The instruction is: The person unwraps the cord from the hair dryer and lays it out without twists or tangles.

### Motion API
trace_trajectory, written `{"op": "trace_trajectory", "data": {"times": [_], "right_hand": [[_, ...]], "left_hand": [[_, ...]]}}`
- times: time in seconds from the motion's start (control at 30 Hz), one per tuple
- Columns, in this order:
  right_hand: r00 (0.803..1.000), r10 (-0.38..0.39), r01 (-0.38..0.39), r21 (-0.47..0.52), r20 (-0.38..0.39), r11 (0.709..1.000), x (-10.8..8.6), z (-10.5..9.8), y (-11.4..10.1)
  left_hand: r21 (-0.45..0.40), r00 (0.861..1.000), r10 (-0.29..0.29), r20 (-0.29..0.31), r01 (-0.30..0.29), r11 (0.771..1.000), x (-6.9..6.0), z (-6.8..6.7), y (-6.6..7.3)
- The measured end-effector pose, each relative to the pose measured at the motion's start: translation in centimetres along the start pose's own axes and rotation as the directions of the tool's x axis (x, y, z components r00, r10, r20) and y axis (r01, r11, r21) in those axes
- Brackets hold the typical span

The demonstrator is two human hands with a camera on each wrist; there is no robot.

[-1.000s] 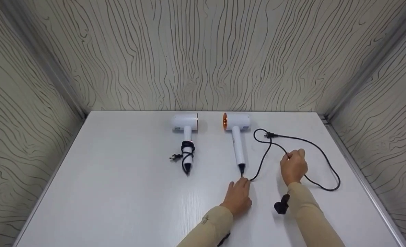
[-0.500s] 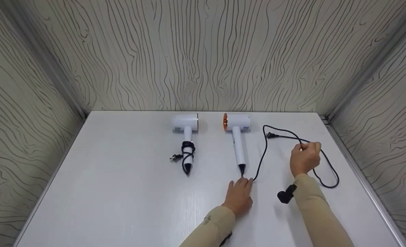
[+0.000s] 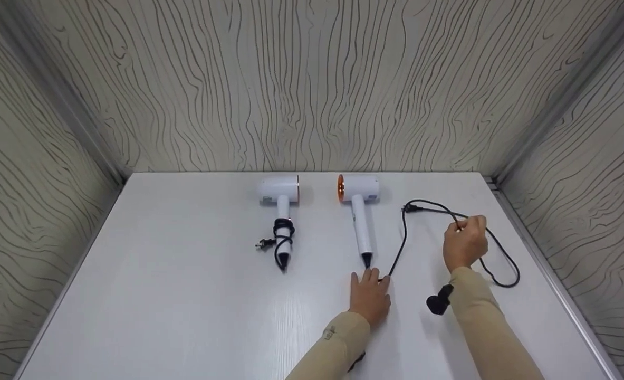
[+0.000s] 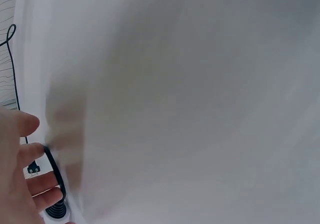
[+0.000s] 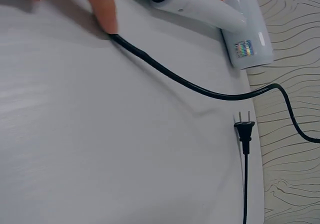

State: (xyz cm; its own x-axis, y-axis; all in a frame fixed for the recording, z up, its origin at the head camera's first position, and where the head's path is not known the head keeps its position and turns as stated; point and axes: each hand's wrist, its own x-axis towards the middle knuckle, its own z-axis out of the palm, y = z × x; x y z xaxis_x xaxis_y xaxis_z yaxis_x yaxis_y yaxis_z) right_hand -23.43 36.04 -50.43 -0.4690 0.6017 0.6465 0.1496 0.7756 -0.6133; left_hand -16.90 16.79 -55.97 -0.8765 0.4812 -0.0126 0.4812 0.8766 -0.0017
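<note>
Two white hair dryers lie on the white table in the head view. The right hair dryer [image 3: 362, 221] has its orange-rimmed end facing left, and its black cord [image 5: 185, 82] is unwound. Just below its handle my left hand [image 3: 371, 298] rests on that cord with fingers extended and a little spread; the left wrist view shows the fingers [image 4: 42, 184] touching it. My right hand [image 3: 464, 245] pinches the cord farther along, slightly raised. A two-pin plug [image 5: 244, 129] lies left of it. The left hair dryer [image 3: 279, 189] has its cord wrapped round its handle.
The left dryer's plug [image 3: 264, 244] sticks out beside its handle. A rounded loop of cord [image 3: 508, 285] lies right of my right hand. Wood-grain panels [image 3: 290, 84] enclose the white table [image 3: 185, 295] at the back and sides.
My right hand has moved to the right and slightly away with the cord, and the small loop near the plug has opened out. My left hand stays by the dryer's cord end, its fingers more spread.
</note>
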Motion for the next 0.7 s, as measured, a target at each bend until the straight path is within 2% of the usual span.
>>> {"op": "trace_trajectory", "data": {"times": [0.13, 0.2, 0.27, 0.37, 0.5, 0.6, 0.7], "right_hand": [[0.987, -0.064, 0.076, -0.078, 0.148, 0.994, -1.6, 0.6, 0.6], [0.970, -0.070, 0.096, -0.105, 0.233, 0.990, -2.4, 0.8, 0.8], [0.945, -0.069, 0.114, -0.125, 0.320, 0.986, -3.3, 1.0, 1.0], [0.896, -0.052, 0.131, -0.150, 0.440, 0.980, -4.5, 1.2, 1.3], [0.816, -0.008, 0.147, -0.194, 0.578, 0.970, -5.8, 1.1, 1.5], [0.756, 0.028, 0.163, -0.230, 0.654, 0.960, -6.2, 0.9, 1.6], [0.712, 0.063, 0.165, -0.254, 0.700, 0.953, -6.2, 0.8, 1.5]], "left_hand": [[-0.014, 1.000, -0.023, 0.000, 0.023, 1.000, 0.2, -0.3, 0.1], [-0.010, 1.000, -0.025, -0.005, 0.025, 1.000, 0.2, -0.4, 0.1], [-0.008, 0.999, -0.029, -0.014, 0.029, 1.000, 0.2, -0.3, 0.1], [-0.008, 0.999, -0.039, -0.024, 0.038, 0.999, 0.1, -0.3, 0.2], [-0.007, 0.999, -0.046, -0.021, 0.046, 0.999, 0.1, -0.3, 0.2], [0.000, 0.999, -0.049, -0.013, 0.049, 0.999, 0.1, -0.2, 0.2], [0.004, 0.999, -0.049, -0.009, 0.049, 0.999, 0.0, -0.1, 0.1]]}}
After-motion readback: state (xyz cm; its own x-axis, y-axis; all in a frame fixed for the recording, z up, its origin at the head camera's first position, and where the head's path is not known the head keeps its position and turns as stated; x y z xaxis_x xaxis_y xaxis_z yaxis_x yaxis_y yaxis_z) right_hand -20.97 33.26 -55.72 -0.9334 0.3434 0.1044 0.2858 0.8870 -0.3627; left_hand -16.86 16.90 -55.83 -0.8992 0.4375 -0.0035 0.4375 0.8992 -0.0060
